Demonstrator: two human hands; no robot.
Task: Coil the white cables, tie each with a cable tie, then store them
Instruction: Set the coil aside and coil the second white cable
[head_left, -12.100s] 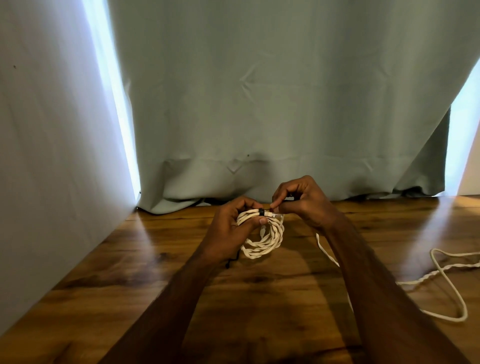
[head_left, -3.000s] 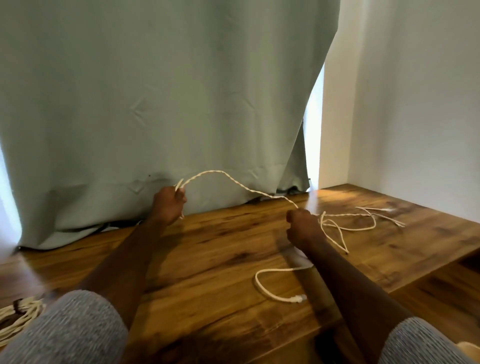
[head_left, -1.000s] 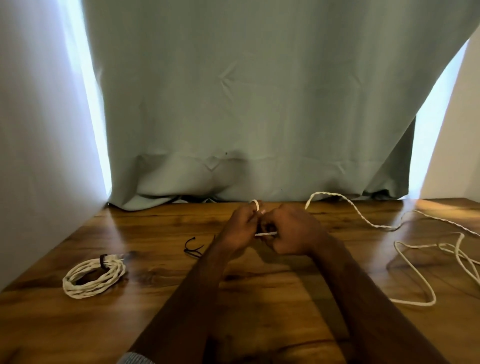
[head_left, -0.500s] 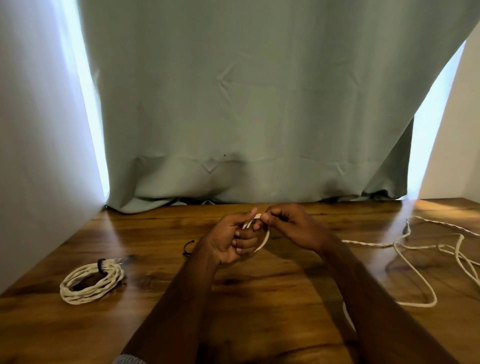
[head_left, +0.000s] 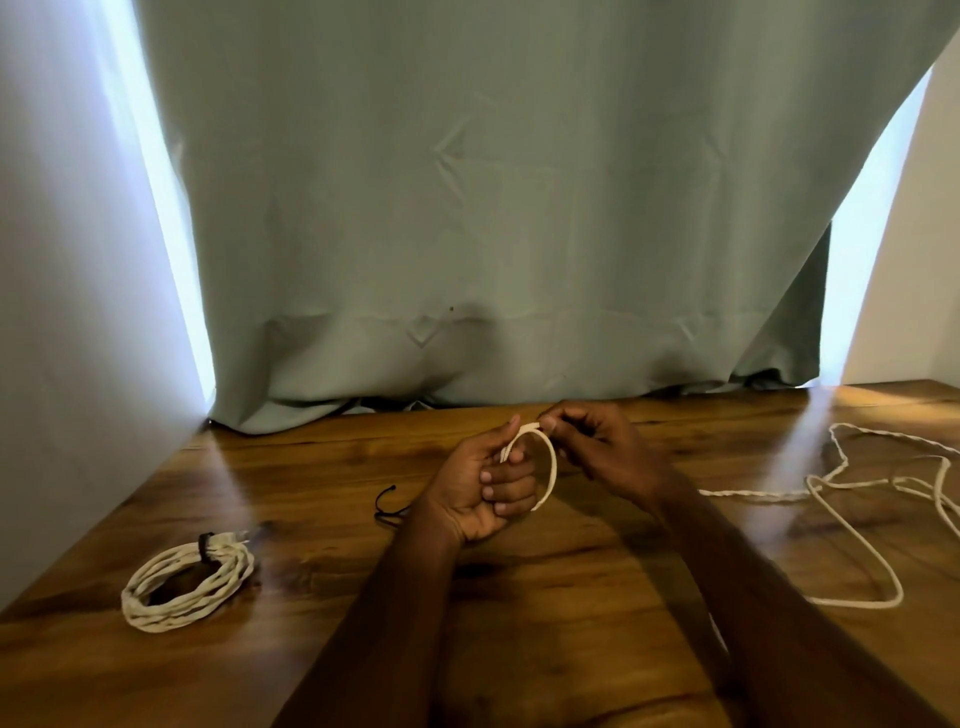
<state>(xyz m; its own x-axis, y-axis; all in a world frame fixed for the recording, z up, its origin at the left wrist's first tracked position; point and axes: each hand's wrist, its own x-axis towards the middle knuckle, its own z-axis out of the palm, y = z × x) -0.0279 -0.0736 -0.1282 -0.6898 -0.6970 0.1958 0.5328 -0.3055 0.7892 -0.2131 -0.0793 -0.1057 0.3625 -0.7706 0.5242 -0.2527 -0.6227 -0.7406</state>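
Holding a first small loop of the white cable (head_left: 551, 470), your left hand (head_left: 480, 491) is curling its fingers round it while your right hand (head_left: 597, 449) is pinching the loop's top. The cable's slack is trailing right of the loop across the wooden table (head_left: 519, 597). Left of the loop, a loose black cable tie (head_left: 387, 506) is lying near, and a tied coil (head_left: 187, 582) is resting farther off.

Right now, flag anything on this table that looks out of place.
Nothing is damaged or spilled. The only untidy thing is the loose white cable sprawled at the right, expected mid-coiling. A black cable tie lies beside the left hand.
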